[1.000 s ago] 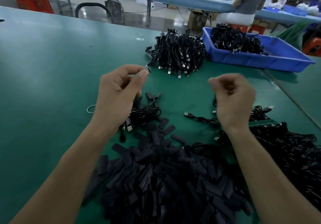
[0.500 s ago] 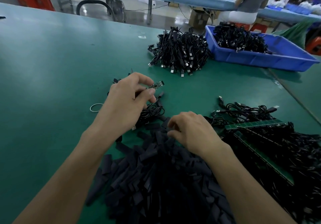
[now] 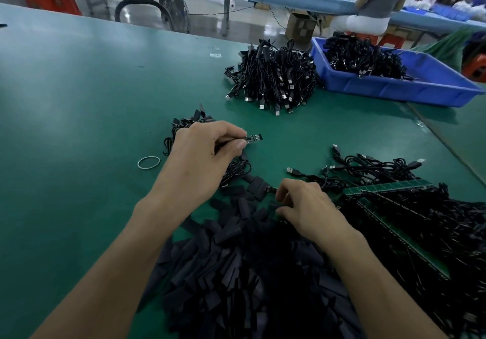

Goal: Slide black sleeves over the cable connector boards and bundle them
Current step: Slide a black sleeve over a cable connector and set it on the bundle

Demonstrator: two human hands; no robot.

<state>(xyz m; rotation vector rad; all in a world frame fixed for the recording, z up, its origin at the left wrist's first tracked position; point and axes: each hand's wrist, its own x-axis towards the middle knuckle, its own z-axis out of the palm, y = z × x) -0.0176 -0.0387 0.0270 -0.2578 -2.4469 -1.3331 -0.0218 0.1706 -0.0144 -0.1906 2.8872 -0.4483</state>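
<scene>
The connector board [image 3: 253, 138] is pinched between thumb and forefinger of the left hand [image 3: 207, 151], above the desk [image 3: 79, 101] just beyond the far edge of the pile of black sleeves [image 3: 236, 273]. The right hand [image 3: 302, 204] lies on that far edge, fingers curled down among the sleeves; whether it holds one I cannot tell.

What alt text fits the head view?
Left hand pinches a bare connector board above a green table; right hand reaches into a pile of black sleeves. Bundled cables lie beyond, some in a blue bin.
</scene>
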